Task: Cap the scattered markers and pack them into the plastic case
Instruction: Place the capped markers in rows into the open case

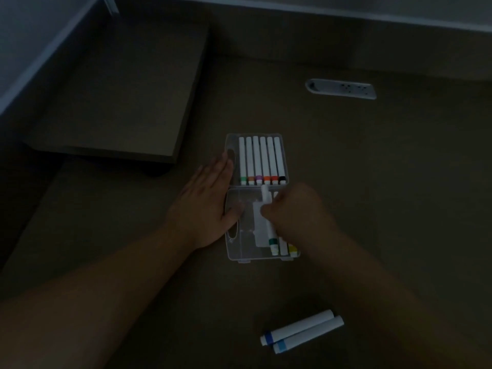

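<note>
I have my left hand laid flat against the nine o'clock edge of the plastic case, fingers straight, and I judge it is there to keep the light case from sliding while the other hand works. My right hand has its grip closed round a green-banded marker, tilted with the band toward six o'clock, lowering it into the near half of the case beside a yellow-banded marker already lying there (another pale barrel sits between them, its colour too dim to tell).

The case lies open at the centre of the surface, hinged across its middle. It is clear plastic, so the dark surface shows through it. The far half, toward twelve o'clock, holds a row of six markers side by side, all white-barrelled with coloured bands at their near ends.

At six o'clock from the case, well apart from it, two blue-banded markers lie touching each other. They look capped, though the light is poor, and they are not yet packed.
</note>
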A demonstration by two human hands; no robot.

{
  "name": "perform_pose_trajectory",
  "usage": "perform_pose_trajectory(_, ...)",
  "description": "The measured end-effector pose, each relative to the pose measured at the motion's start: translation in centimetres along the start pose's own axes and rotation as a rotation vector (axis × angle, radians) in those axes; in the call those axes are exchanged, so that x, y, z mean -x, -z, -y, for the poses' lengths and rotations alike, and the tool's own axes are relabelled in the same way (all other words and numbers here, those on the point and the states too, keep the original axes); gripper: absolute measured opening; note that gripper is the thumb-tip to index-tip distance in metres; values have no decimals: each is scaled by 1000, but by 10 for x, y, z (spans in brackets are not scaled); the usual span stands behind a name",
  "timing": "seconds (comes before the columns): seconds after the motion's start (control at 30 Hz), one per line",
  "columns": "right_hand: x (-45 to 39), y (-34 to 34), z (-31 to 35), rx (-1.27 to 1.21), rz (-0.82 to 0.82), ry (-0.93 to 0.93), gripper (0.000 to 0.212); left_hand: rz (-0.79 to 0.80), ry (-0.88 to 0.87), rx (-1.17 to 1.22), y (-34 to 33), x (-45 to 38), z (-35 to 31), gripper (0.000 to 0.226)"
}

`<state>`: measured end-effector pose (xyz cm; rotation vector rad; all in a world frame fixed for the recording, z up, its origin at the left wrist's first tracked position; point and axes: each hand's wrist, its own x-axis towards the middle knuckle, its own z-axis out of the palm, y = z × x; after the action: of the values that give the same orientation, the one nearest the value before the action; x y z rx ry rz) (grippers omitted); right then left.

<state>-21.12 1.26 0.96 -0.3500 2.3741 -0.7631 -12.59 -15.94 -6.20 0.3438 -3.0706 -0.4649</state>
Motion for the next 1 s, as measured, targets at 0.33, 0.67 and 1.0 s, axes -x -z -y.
perform_pose_trajectory(0.33,-22,-19,-1,272,-12,22,21,1,-3,2,2,-1,1,92)
perform_pose_trajectory(0.67,-5,-7,-8,352,105,125,16,32,5,12,1,-2,1,94)
perform_pose_trajectory(1.0,84,41,-78,529,452,343,23,20,13,-1,1,-1,-2,91)
